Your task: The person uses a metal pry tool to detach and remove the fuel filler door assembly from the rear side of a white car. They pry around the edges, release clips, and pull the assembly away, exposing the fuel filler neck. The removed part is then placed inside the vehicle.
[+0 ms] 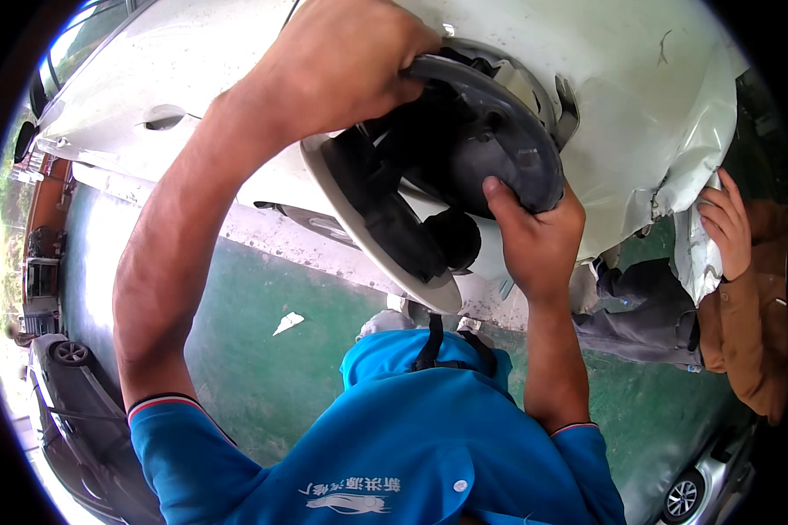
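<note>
A black plastic fuel filler housing (521, 144) is tilted in front of the round opening (543, 98) in a white car's side panel. My left hand (350, 66) is closed round its upper left rim, fingertips mostly hidden. At the lower right rim my right hand (543, 232) grips it, the thumb lying on the inner face. From the housing's left side the white fuel flap (442, 293) hangs swung out, its inner side black. Beside the flap is a round black piece (453, 238). A bent metal tab (567, 109) sticks out at the opening's right edge.
On the right, another person's hand (724, 223) holds a crumpled white panel edge (696, 249); their dark trousers (639, 306) reach in close. A door handle (165, 120) is on the left. A white scrap (289, 323) lies on the green floor (245, 350). A dark car (87, 429) stands lower left.
</note>
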`<state>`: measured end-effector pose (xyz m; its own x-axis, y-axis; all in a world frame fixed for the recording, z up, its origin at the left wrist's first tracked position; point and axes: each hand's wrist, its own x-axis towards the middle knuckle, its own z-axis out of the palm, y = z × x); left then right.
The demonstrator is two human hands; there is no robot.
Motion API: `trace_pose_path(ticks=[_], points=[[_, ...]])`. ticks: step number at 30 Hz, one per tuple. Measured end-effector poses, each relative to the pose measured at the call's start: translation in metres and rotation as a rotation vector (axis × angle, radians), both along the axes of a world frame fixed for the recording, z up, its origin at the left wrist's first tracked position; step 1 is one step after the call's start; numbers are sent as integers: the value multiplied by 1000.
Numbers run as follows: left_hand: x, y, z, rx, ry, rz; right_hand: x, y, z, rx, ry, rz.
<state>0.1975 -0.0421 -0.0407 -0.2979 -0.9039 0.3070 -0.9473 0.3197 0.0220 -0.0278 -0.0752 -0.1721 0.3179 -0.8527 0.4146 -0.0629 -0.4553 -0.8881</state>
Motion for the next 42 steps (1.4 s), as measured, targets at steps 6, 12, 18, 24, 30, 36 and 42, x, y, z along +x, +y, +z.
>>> trace_pose_path(ticks=[6, 12, 18, 24, 30, 36, 42], points=[[-2, 6, -1, -115, -40, -23, 3, -1, 1, -20, 12, -11], [-4, -7, 7, -75, -39, -47, 3, -2, 2, 64, 24, -34], [17, -19, -22, -118, 115, -78, 8, 8, 7, -98, 102, -138], [25, -19, -21, -100, 90, -199, 8, 14, 13, -18, 119, -129], [27, -23, -7, 42, 158, -185, 5, 6, 17, -87, 124, -100], [7, -8, -37, -314, 51, -136, 3, -3, -3, -73, 51, -78], [6, -9, -32, -200, 163, -100, -1, -4, -3, -57, 43, -70]])
